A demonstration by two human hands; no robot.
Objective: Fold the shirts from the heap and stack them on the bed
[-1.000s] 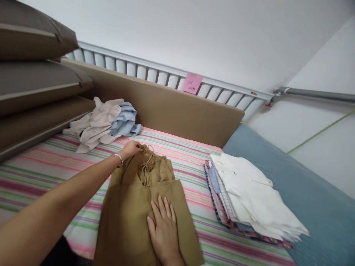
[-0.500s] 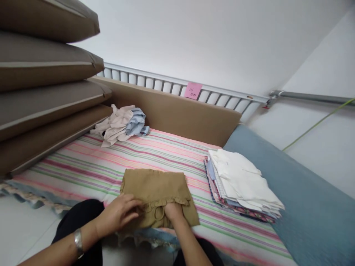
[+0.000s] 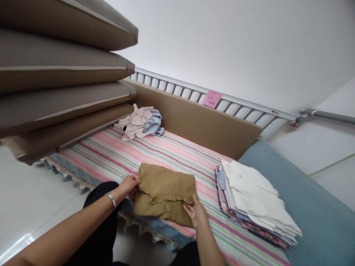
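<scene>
A folded olive-brown garment (image 3: 166, 181) with a ruffled trim and a small drawstring loop lies on the striped bed cover (image 3: 116, 155) at the near edge. My left hand (image 3: 130, 186) pinches its left edge, and some of those fingers are hidden under the cloth. At the right edge, by the end of the ruffle, my right hand (image 3: 197, 213) grips the fabric between thumb and fingers. To the right sits a stack of folded clothes (image 3: 255, 195), white on top with patterned layers below.
A crumpled pile of pale pink and blue clothes (image 3: 142, 122) lies at the back left. Thick brown cushions (image 3: 66, 77) are stacked on the left. A brown board (image 3: 194, 118) stands along a white railing bearing a pink note (image 3: 212, 99). Blue bedding (image 3: 313, 195) extends to the right.
My right hand has come out from under the ruffled fold and moved to the garment's right edge. My left hand has shifted up to its left edge. The view has turned left.
</scene>
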